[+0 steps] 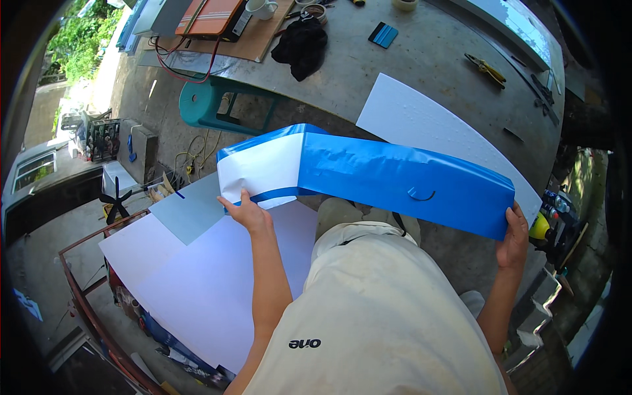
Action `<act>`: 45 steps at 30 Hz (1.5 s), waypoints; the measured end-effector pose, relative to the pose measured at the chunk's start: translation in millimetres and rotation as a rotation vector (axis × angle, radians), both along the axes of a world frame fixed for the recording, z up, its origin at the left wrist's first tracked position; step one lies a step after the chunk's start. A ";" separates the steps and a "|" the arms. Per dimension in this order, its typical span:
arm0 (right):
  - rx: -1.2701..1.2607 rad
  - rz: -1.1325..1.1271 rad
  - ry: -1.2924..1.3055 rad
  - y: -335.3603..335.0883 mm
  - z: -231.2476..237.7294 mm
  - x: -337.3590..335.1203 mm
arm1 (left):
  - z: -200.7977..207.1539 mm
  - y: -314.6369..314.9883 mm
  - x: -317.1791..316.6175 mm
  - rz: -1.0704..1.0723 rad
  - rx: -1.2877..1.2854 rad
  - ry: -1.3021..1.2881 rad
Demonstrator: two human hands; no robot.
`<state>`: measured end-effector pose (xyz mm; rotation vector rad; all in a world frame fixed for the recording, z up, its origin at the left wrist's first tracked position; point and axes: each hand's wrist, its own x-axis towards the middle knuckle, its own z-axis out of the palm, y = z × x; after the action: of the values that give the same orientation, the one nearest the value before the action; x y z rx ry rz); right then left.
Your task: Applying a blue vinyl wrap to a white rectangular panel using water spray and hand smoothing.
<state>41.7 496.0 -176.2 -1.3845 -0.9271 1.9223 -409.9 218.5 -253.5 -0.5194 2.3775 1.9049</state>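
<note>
A long strip of blue film (pixel 401 174) stretches across in front of my body. Its left part is folded over and shows a white face (pixel 259 166) with blue borders. My left hand (pixel 249 214) is closed on the lower edge of that white part, fingers against it. At the other end, my right hand (pixel 513 240) grips the strip's right edge, the thumb hidden or hard to make out. A small dark curved mark or slit (pixel 422 195) shows in the blue surface. Behind the strip, a white panel (pixel 421 108) with small bumps lies on the table.
On the grey table (pixel 434 56) lie pliers (pixel 486 70), a blue squeegee card (pixel 383 35), a black cloth (pixel 299 47) and an orange box (pixel 212 18) beside a white mug (pixel 262 8). A teal stool (pixel 196 102) stands by its edge. Large white sheets (pixel 164 257) lie at my left.
</note>
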 end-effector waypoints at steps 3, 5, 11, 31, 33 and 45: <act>0.025 -0.013 0.024 1.2 0.9 -6.8 | 12.5 -0.3 -23.0 -0.033 0.009 0.052; 0.036 -0.012 0.037 0.5 -0.1 -8.3 | 23.5 -2.7 -37.4 -0.050 0.003 0.088; 0.070 -0.048 0.114 -5.6 0.3 -18.2 | 57.8 -7.6 -81.2 -0.086 0.134 0.261; 0.147 -0.081 0.187 -22.8 -3.4 -14.0 | 110.0 -6.5 -150.9 -0.314 0.259 0.380; 0.161 -0.076 0.205 -21.7 -7.2 -6.7 | 112.7 -2.1 -152.4 -0.284 0.264 0.392; 0.174 -0.104 0.206 -19.3 -2.2 8.2 | 111.2 -0.2 -162.1 -0.237 0.321 0.335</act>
<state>49.9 476.8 -178.4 -1.0905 -0.8813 1.8204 -572.1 218.3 -142.3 0.1064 2.1076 2.3376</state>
